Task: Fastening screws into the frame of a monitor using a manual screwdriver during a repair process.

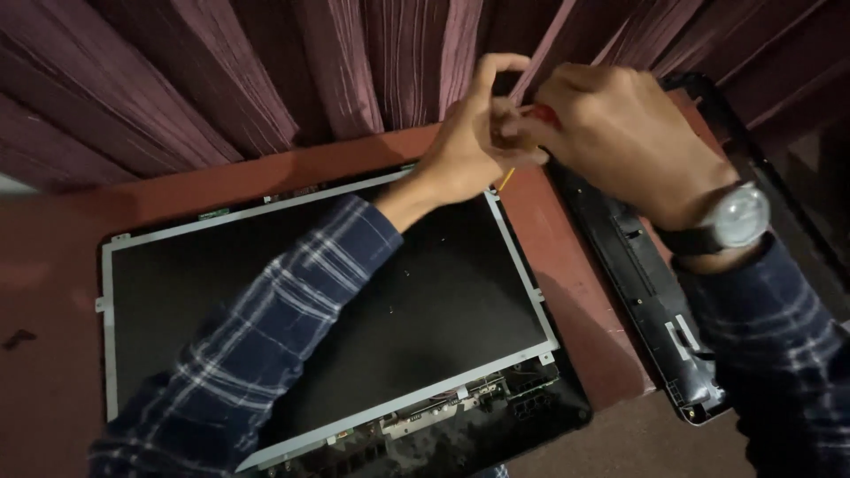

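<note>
head view: left hand point(469, 146) pinches the tip end, right hand point(611, 133) grips a red-handled screwdriver point(529, 124) at the top right corner of the bare metal-framed black display panel point(354, 301) on the reddish bench point(567, 265). judgement: keep shaft upright, steady downward pressure.

your sleeves point(292, 310) are dark navy plaid with pale, whitish lines. the screen panel point(354, 301) under them is black, framed in silver-grey metal. the table point(567, 265) is reddish brown — the pleated curtain point(266, 71) behind it a dull maroon. the tool point(542, 115) between your hands shows a red handle and a thin yellow shaft. your watch point(739, 217) — silver face, black strap. the bezel frame point(655, 292) is black.
</note>
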